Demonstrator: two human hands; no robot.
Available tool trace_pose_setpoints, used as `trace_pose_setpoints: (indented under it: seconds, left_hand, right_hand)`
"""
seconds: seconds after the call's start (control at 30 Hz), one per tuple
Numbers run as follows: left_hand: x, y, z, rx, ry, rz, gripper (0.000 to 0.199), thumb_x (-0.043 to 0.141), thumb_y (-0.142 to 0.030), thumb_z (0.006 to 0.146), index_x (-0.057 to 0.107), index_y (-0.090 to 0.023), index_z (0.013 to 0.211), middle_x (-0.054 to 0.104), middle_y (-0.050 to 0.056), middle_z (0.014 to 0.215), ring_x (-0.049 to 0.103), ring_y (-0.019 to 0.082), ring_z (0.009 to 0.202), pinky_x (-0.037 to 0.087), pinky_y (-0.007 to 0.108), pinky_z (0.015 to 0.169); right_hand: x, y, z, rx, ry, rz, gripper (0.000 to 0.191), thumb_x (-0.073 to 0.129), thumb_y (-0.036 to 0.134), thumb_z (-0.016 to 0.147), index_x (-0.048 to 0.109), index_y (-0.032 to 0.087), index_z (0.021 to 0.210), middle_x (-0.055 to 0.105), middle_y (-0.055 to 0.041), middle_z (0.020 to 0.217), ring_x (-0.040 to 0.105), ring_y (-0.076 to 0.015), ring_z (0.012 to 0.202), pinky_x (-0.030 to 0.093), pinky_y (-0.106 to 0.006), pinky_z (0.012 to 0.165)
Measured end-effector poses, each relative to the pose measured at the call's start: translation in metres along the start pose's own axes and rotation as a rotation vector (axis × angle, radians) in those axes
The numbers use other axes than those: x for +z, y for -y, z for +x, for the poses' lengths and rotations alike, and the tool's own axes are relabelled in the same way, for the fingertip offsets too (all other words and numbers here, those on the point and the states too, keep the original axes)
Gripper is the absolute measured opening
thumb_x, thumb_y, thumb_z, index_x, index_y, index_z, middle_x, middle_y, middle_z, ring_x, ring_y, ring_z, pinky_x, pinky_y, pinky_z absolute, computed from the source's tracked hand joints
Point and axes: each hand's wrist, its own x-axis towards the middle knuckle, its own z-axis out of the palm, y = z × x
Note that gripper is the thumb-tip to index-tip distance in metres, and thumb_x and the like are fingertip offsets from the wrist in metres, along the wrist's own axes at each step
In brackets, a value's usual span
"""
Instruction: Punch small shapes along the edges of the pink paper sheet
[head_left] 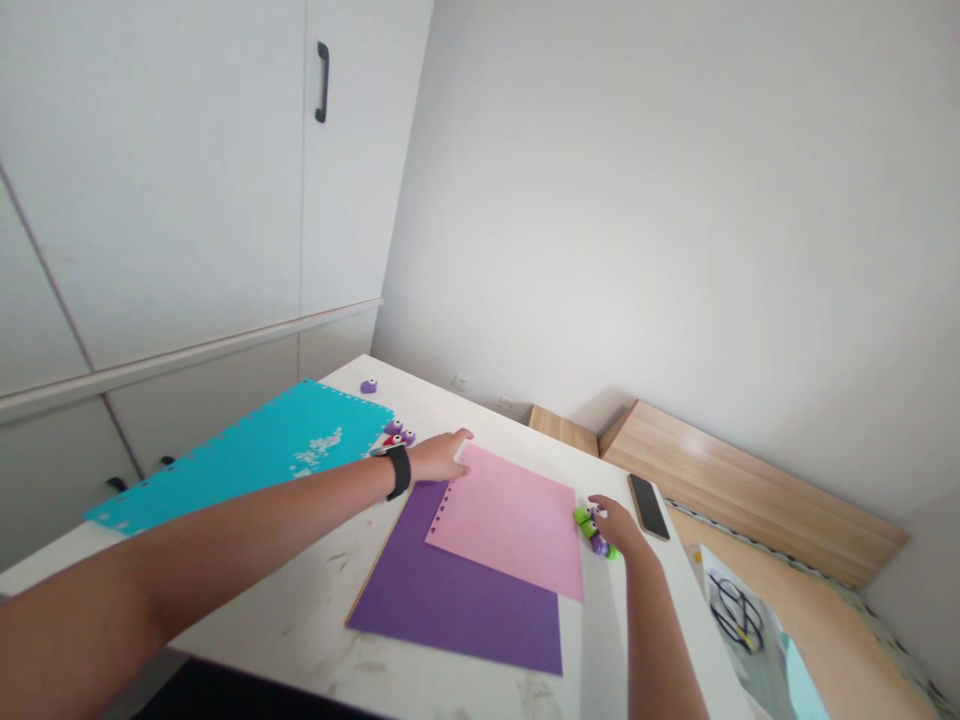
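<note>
Your right hand (611, 520) partly hides the green and purple googly-eyed punches (598, 543); whether its curled fingers grip one, you can't tell. Your left hand (441, 457), fingers spread apart, touches the pink sheet's (517, 520) corner, overlapping the purple sheet (465, 610).

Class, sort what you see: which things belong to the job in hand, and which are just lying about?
Job, apparently: pink sheet, left hand at its corner; purple sheet beneath; green-and-purple pieces by the right hand.

Lying about, probably: phone; cable; perhaps turquoise sheet.
</note>
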Motion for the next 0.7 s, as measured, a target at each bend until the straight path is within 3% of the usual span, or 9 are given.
trace_pose_setpoints:
  seconds: [0.2, 0.3, 0.4, 0.5, 0.7]
  left_hand:
    - [0.004, 0.0, 0.044, -0.096, 0.033, 0.118, 0.088, 0.081, -0.038, 0.063, 0.049, -0.011, 0.141, 0.056, 0.023, 0.136, 0.062, 0.034, 0.116, 0.049, 0.035, 0.091]
    - [0.003, 0.004, 0.049, -0.098, 0.067, 0.131, 0.071, 0.081, -0.037, 0.068, 0.058, -0.013, 0.131, 0.064, 0.017, 0.125, 0.065, 0.028, 0.108, 0.05, 0.033, 0.089]
    - [0.001, 0.006, 0.051, -0.093, 0.127, 0.14, 0.042, 0.074, -0.038, 0.084, 0.064, -0.014, 0.117, 0.068, 0.01, 0.112, 0.066, 0.022, 0.1, 0.052, 0.037, 0.089]
    - [0.001, 0.006, 0.051, -0.087, 0.162, 0.143, 0.03, 0.062, -0.038, 0.096, 0.064, -0.014, 0.113, 0.067, 0.008, 0.112, 0.065, 0.021, 0.099, 0.055, 0.042, 0.088]
    - [0.0, 0.001, 0.046, -0.033, 0.145, 0.12, 0.029, 0.063, -0.039, 0.095, 0.064, -0.014, 0.111, 0.066, 0.008, 0.111, 0.064, 0.02, 0.098, 0.054, 0.041, 0.087]
  right_hand:
    - [0.0, 0.004, -0.002, 0.0, -0.016, -0.014, 0.045, 0.055, 0.005, 0.061, 0.075, 0.02, 0.099, 0.076, -0.0094, 0.109, 0.069, -0.0255, 0.108, 0.047, -0.038, 0.099]
    - [-0.002, 0.006, -0.007, -0.003, -0.057, 0.013, 0.036, 0.057, 0.009, 0.061, 0.075, 0.023, 0.089, 0.077, -0.0063, 0.099, 0.07, -0.0263, 0.1, 0.049, -0.039, 0.093]
    - [-0.006, 0.008, -0.012, 0.006, -0.118, 0.066, 0.026, 0.06, 0.016, 0.063, 0.074, 0.022, 0.084, 0.077, -0.0068, 0.091, 0.071, -0.0272, 0.093, 0.05, -0.039, 0.088]
    - [-0.014, 0.015, -0.014, 0.021, -0.198, 0.142, 0.026, 0.062, 0.028, 0.069, 0.074, 0.021, 0.091, 0.076, -0.0097, 0.094, 0.07, -0.0274, 0.091, 0.05, -0.039, 0.085]
    - [-0.027, 0.06, -0.012, -0.01, -0.308, 0.388, 0.055, 0.059, 0.053, 0.079, 0.066, 0.015, 0.118, 0.071, -0.0165, 0.109, 0.068, -0.0284, 0.087, 0.051, -0.043, 0.082]
